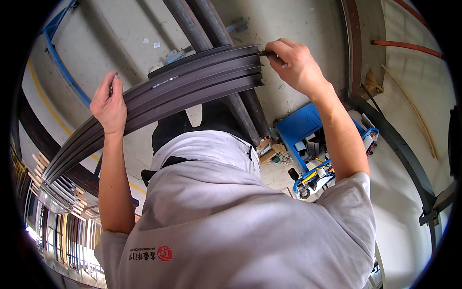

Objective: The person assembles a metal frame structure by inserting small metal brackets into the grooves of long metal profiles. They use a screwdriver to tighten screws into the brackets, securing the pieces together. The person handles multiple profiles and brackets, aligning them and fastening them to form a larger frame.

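Observation:
A long dark ribbed metal profile (192,86) runs across in front of my chest, from the lower left up to the upper right. My left hand (109,105) is closed around its upper edge, partway along its length. At the profile's right end, my right hand (296,65) pinches a small dark piece (264,53) against the end face. I cannot tell what that piece is. My grey shirt (231,216) fills the lower half of the view.
Two dark metal bars (250,111) lie on the concrete floor below the profile. A blue box (298,127) with tools and small parts sits to the right. Stacked profiles (62,192) lie at the lower left. Dark beams (409,159) run along the right.

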Demonstrator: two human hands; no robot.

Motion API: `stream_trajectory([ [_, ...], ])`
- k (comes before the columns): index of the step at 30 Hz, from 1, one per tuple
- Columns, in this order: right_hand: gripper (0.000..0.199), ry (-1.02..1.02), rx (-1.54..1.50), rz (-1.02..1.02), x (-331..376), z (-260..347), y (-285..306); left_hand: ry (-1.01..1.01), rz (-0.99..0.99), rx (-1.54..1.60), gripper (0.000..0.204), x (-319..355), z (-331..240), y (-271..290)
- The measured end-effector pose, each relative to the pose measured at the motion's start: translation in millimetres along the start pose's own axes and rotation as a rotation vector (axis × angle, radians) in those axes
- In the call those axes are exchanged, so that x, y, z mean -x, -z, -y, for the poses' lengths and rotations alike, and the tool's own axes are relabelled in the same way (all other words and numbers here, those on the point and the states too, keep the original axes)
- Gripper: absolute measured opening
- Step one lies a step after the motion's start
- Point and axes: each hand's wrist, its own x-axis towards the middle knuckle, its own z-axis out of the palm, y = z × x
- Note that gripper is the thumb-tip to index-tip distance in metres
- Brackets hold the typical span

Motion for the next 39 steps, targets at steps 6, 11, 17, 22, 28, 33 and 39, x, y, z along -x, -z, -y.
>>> stream_trajectory([
  [6, 0.027, 0.018, -0.063, -0.019, 6, -9, -5, 0.0, 0.008, -0.01, 0.017, 0, -2, 0],
  [11, 0.022, 0.045, -0.055, -0.008, 6, -16, -7, 0.006, 0.005, -0.024, 0.017, 2, 4, -1],
  [17, 0.019, 0.057, -0.002, 0.005, 1, -11, -2, -0.01, 0.007, -0.059, 0.017, 1, 1, -1],
  [22, 0.021, 0.027, -0.014, 0.026, 3, -13, -6, -0.005, 0.013, -0.044, 0.017, 1, 3, -2],
  [28, 0.025, 0.031, -0.028, 0.001, 7, -16, -13, -0.034, 0.01, -0.05, 0.017, 1, 3, -3],
  [33, 0.026, 0.024, -0.031, -0.028, 8, -13, -14, -0.014, 0.026, -0.06, 0.017, 1, 4, -1],
  [39, 0.026, 0.038, -0.036, -0.036, 12, -16, -16, -0.025, 0.016, -0.05, 0.018, 1, 9, -2],
])
